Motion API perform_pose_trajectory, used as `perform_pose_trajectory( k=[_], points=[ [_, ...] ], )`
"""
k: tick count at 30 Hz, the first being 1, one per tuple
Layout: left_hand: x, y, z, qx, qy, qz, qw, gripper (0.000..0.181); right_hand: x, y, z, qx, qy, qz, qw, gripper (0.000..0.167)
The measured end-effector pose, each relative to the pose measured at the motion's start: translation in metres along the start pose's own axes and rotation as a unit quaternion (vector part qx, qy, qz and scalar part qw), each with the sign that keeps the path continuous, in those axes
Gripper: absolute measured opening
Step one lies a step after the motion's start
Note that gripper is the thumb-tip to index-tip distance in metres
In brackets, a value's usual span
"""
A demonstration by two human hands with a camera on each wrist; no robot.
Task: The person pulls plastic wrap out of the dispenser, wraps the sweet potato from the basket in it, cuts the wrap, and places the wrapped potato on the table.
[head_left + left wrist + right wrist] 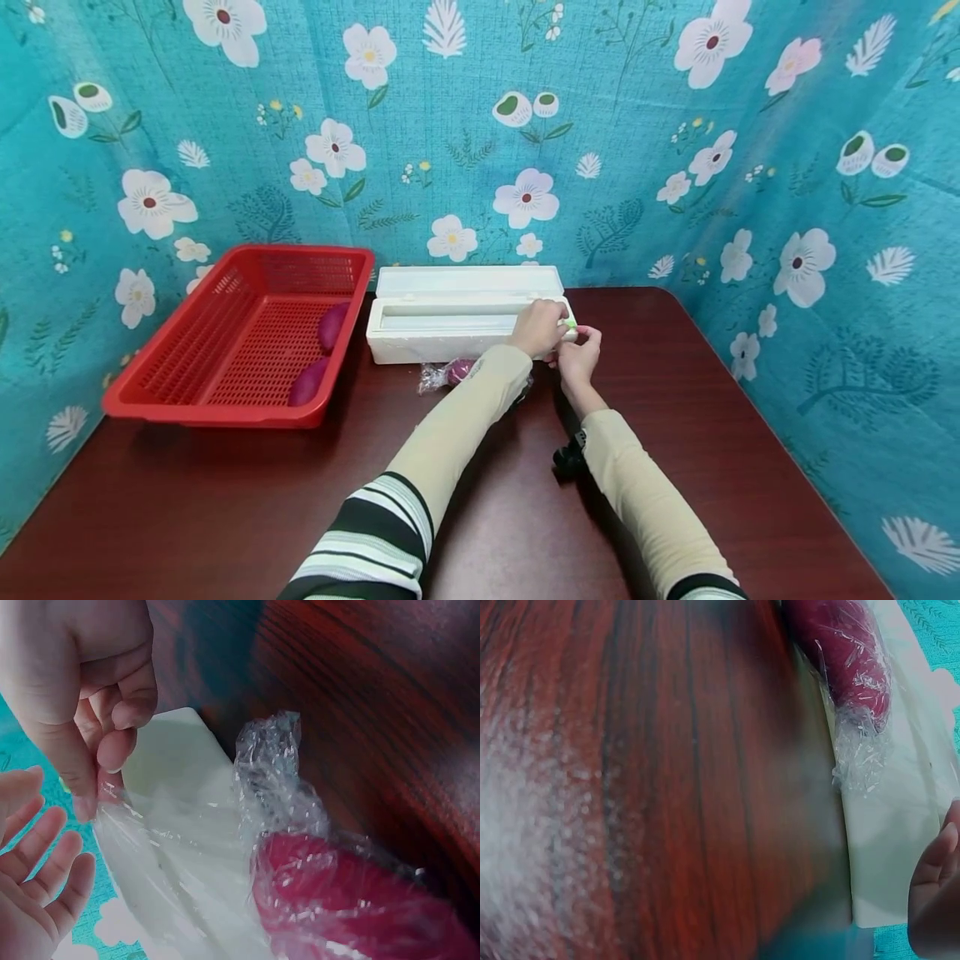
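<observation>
A white cling film dispenser box [427,348] lies with its lid [471,282] raised and a roll inside. My right hand [579,360] pinches the edge of the clear cling film [176,877] at the box's right end, pulling it into folds over the white front. Close by, my left hand [538,327] is over that end, its fingers [71,859] loosely bent with nothing visible in them. Between the hands shows a small green piece [570,323]. A purple-red oblong vegetable [352,900], wrapped in film with a twisted end, lies against the box front.
To the left stands a red slotted basket [240,250] holding two purple oblong vegetables [330,327]. The dark wooden table [480,533] runs back to a blue flowered curtain [450,192]. A black wrist device [570,460] sits at the right sleeve.
</observation>
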State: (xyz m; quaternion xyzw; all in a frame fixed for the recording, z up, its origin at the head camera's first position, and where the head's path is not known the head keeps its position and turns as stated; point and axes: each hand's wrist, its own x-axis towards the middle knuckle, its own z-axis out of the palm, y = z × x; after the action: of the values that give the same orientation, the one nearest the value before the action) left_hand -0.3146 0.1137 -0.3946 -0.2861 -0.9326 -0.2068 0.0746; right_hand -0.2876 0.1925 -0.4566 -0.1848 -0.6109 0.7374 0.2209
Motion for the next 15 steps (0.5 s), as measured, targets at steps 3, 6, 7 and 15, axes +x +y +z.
perform_pose_trajectory(
  k=[3, 6, 7, 15],
  points=[
    [-0.0001, 0.0003, 0.0031, 0.005, 0.011, 0.006, 0.9999, 0.019, -0.0009, 0.0003, 0.0002, -0.006, 0.003, -0.009, 0.9999, 0.038],
    [0.0005, 0.0013, 0.0055, 0.009, 0.014, 0.007, 0.9998, 0.02, -0.0018, 0.0002, 0.0008, 0.003, 0.005, -0.006, 1.0, 0.038],
    [0.0008, 0.0017, 0.0061, 0.012, 0.014, 0.008, 0.9998, 0.021, -0.0017, 0.0002, 0.0011, 0.009, 0.005, -0.005, 0.9999, 0.038],
    [0.0019, 0.0051, 0.0059, 0.008, 0.008, -0.011, 0.9999, 0.02, 0.001, 0.0005, -0.0009, 0.03, 0.002, 0.005, 0.9995, 0.038]
  ],
)
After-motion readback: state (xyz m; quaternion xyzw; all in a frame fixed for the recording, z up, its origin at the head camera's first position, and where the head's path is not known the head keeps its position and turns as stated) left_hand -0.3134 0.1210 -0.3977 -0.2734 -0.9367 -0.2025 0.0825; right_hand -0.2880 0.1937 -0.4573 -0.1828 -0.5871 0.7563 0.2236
